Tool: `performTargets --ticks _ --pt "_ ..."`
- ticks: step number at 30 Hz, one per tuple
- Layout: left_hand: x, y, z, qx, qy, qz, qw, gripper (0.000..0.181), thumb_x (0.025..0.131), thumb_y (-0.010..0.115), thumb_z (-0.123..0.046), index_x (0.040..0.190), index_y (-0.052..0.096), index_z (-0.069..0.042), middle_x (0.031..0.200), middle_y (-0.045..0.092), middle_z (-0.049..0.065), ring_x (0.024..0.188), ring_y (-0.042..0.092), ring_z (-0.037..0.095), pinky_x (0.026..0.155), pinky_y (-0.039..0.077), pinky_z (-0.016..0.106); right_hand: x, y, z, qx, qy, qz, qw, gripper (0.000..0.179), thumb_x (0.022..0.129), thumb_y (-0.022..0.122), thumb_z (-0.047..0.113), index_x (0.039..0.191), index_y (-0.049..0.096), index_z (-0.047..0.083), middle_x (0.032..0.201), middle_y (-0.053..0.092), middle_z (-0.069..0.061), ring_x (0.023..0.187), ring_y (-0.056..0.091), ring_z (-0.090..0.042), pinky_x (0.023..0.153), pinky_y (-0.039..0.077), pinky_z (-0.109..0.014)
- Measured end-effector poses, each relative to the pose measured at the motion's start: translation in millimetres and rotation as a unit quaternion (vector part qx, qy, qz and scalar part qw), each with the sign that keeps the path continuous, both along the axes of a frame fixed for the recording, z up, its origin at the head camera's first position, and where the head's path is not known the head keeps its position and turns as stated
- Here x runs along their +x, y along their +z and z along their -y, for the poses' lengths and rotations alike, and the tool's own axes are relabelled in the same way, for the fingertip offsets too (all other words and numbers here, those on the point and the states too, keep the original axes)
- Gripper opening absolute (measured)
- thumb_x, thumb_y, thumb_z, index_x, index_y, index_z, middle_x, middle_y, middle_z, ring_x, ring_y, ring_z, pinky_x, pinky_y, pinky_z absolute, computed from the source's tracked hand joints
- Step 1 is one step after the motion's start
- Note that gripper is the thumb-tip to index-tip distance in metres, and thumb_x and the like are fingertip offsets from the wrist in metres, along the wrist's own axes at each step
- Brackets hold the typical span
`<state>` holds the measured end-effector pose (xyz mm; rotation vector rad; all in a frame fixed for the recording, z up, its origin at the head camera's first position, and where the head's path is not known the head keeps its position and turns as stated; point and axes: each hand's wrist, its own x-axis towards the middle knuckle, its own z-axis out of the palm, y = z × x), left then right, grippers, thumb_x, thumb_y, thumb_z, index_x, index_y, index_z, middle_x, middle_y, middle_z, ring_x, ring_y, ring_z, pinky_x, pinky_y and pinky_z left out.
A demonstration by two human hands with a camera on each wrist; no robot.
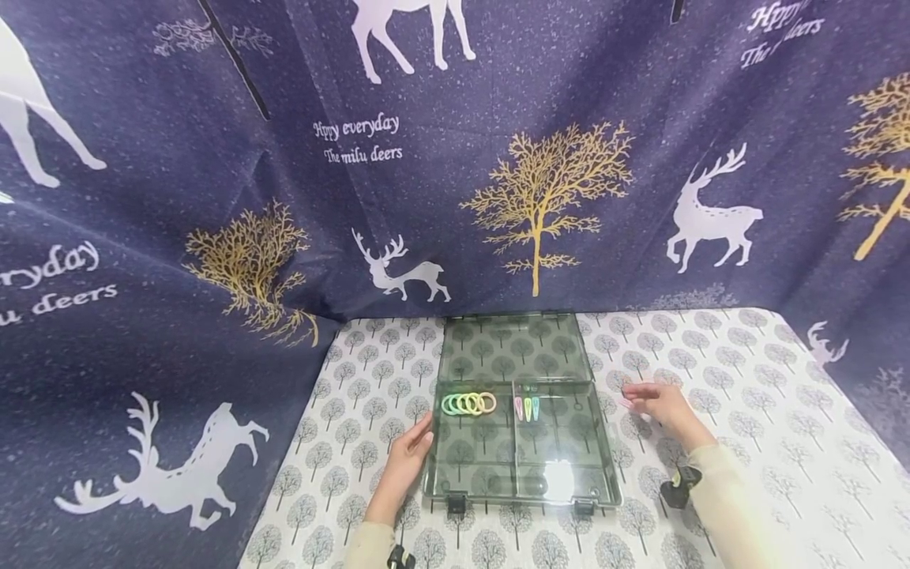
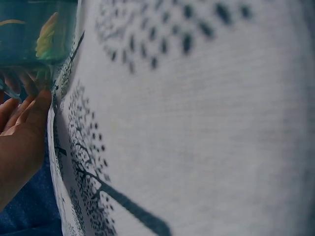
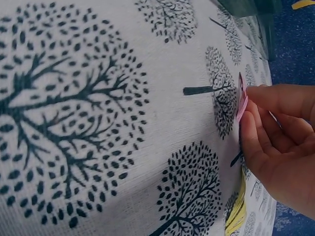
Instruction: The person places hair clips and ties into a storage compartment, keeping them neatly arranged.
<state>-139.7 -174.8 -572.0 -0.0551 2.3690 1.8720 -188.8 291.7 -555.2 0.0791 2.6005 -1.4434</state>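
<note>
A see-through dark green plastic box lies on the table with its lid folded back. Several pastel hair ties overlap in a row in its left compartment. Three snap hair clips, pink, yellow and blue, lie side by side in the right one. My left hand rests at the box's left wall, fingers extended along it; the left wrist view shows the fingertips against the plastic. To the right of the box, my right hand pinches a pink hair clip between thumb and fingertips, close over the tablecloth.
A white tablecloth printed with grey trees covers the table. Two dark latches stick out at the box's front edge. Something yellow shows below my right hand in the right wrist view. A navy deer-patterned curtain hangs behind.
</note>
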Motion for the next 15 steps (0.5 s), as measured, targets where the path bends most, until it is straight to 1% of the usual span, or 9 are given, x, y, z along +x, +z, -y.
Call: performTargets --ticks 1,3,6,7,11,13,15 --pt "0.2 -0.2 0.0 0.000 0.000 -0.001 1.0000 0.046 0.099 0.052 -0.014 0.144 0.043 -0.010 0.147 0.042 0.013 0.133 0.041 0.036 0.113 0.030 0.047 -0.6 -0.6 0 -0.001 -0.002 0.001 1.0000 0.042 0.082 0.065 0.001 0.122 0.058 -0.008 0.118 0.063 -0.025 0.104 0.063 -0.037 0.093 0.051 -0.048" --pt "0.7 1.0 -0.2 0.000 0.002 -0.001 1.0000 0.046 0.099 0.052 -0.015 0.144 0.043 -0.010 0.147 0.042 0.013 0.133 0.041 0.036 0.113 0.029 0.048 -1.3 -1.9 1 0.005 -0.006 0.000 1.0000 0.044 0.079 0.065 -0.002 0.121 0.059 -0.009 0.115 0.065 -0.025 0.096 0.065 -0.030 0.084 0.056 -0.037" --pt "1.6 2.1 -0.1 -0.004 0.002 -0.002 1.0000 0.046 0.099 0.052 -0.015 0.144 0.043 -0.011 0.147 0.042 0.013 0.133 0.041 0.037 0.113 0.029 0.049 -1.6 -4.1 2 0.006 -0.012 0.001 0.9999 0.045 0.074 0.064 -0.007 0.119 0.060 -0.009 0.108 0.067 -0.024 0.086 0.064 -0.018 0.068 0.055 -0.022" --pt "1.9 2.3 0.0 -0.003 0.002 0.000 1.0000 0.046 0.099 0.052 -0.015 0.144 0.043 -0.011 0.147 0.041 0.013 0.134 0.041 0.037 0.113 0.029 0.049 -1.3 -4.7 2 0.003 -0.010 0.000 0.9999 0.045 0.073 0.064 -0.008 0.118 0.060 -0.011 0.106 0.067 -0.025 0.084 0.063 -0.016 0.065 0.055 -0.021" --pt "1.9 0.9 0.5 0.002 0.001 0.000 1.0000 0.047 0.099 0.052 -0.016 0.144 0.043 -0.011 0.148 0.041 0.013 0.134 0.040 0.037 0.113 0.029 0.049 -0.4 -7.2 2 0.004 -0.011 -0.010 0.9999 0.043 0.073 0.065 -0.007 0.116 0.061 -0.012 0.100 0.068 -0.023 0.081 0.062 -0.015 0.063 0.054 -0.020" --pt "4.4 9.6 -1.0 0.007 -0.003 -0.001 1.0000 0.046 0.099 0.052 -0.013 0.144 0.043 -0.007 0.147 0.041 0.015 0.134 0.039 0.038 0.113 0.028 0.050 -0.2 -7.3 3 0.004 -0.009 -0.013 0.9999 0.041 0.075 0.065 -0.006 0.116 0.061 -0.012 0.098 0.068 -0.023 0.079 0.062 -0.014 0.063 0.053 -0.021" --pt "7.7 21.0 -3.2 0.008 -0.004 0.000 1.0000 0.046 0.099 0.052 -0.011 0.143 0.043 -0.004 0.147 0.041 0.017 0.133 0.039 0.039 0.113 0.028 0.050 -0.4 -6.8 3 0.000 -0.015 -0.011 0.9998 0.040 0.077 0.066 -0.005 0.116 0.061 -0.012 0.096 0.069 -0.021 0.077 0.062 -0.013 0.062 0.053 -0.020"
